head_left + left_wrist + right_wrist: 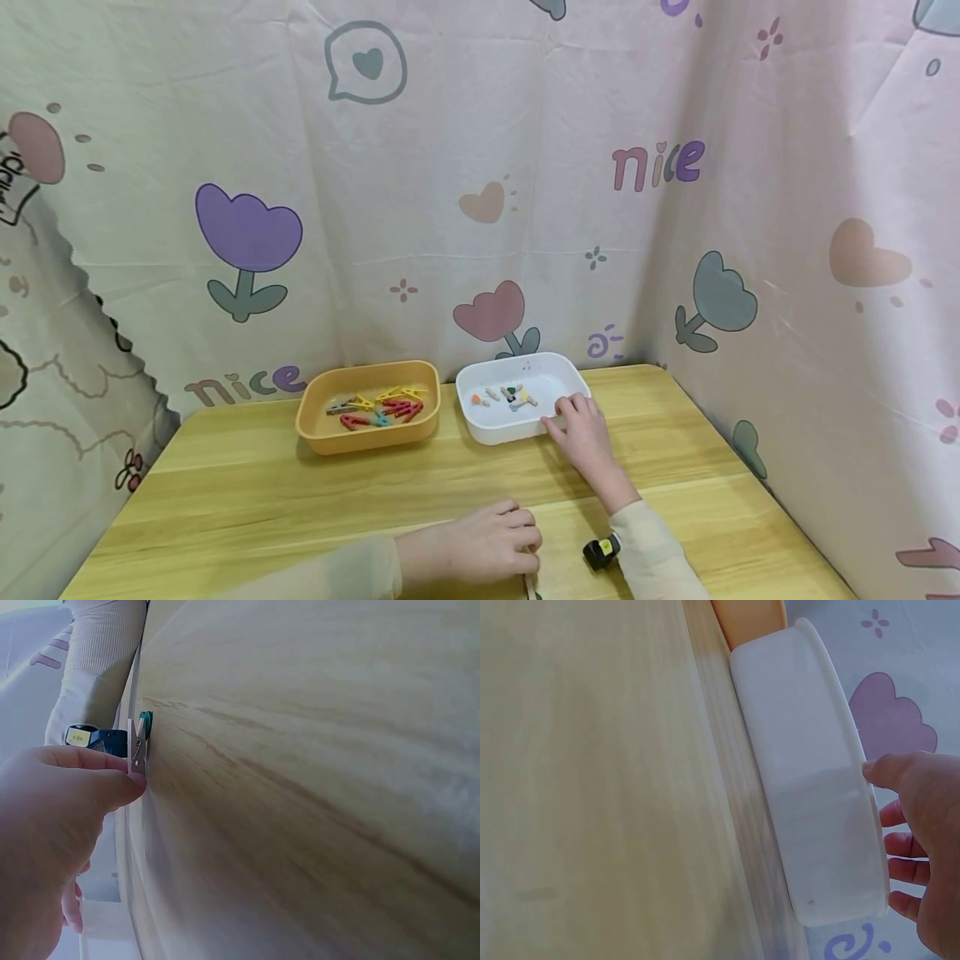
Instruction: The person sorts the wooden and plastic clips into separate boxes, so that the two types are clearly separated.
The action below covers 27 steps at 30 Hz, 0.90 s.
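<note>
My left hand (487, 546) is low over the front of the table. Between thumb and finger it pinches a small wooden clothespin (133, 742), which has a green piece (147, 720) at one end. At the white tray (810, 795), my right hand (585, 437) holds the near right rim. The thumb lies at the outside of the rim and the other fingers reach over inside, their tips hidden in the right wrist view. Several small clothespins with coloured decorations (517, 398) lie in the white tray, left of that hand.
Left of the white tray stands an orange tray (315, 433) with several red, yellow, blue and grey plastic clips (401, 408). A black device (600, 552) is at the right wrist. A printed curtain (420, 208) hangs behind the wooden table (247, 492).
</note>
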Tool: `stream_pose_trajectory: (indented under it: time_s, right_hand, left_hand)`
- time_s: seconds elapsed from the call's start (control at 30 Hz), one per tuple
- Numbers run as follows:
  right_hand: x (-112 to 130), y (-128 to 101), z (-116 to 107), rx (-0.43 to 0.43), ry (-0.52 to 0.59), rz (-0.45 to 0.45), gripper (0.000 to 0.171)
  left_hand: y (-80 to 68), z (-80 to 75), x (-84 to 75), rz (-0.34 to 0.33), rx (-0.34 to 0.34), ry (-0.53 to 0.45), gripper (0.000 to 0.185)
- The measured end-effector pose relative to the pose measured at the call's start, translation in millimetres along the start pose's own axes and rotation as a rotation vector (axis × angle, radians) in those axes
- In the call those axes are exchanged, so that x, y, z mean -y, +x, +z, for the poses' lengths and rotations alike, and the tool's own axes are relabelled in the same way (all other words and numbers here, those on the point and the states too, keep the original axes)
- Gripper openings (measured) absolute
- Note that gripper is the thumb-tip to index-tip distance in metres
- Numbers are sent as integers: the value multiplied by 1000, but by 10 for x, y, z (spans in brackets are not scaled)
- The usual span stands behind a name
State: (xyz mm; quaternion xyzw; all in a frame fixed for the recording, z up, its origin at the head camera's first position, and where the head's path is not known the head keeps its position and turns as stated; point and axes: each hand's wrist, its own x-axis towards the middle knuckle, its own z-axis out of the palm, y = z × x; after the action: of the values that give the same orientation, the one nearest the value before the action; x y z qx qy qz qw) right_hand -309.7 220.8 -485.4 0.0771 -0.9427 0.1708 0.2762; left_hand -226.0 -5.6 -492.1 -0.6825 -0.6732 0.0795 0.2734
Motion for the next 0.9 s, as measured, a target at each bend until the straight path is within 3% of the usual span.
stream_pose_trajectory:
  time_s: [0.23, 0.4, 0.53, 0.9]
  right_hand:
    - [-8, -4, 5, 2, -2, -1, 27]
    - [-10, -1, 14, 7, -6, -2, 27]
    - [-8, 5, 16, 8, -6, 0, 27]
    - [-15, 10, 23, -2, -14, 3, 26]
  left_hand:
    - [-50, -37, 10, -33, -21, -50, 14]
    - [-82, -46, 46, -82, -90, -32, 11]
    - [-109, -36, 76, -128, -104, -24, 9]
    - [-132, -62, 240, -248, -187, -91, 8]
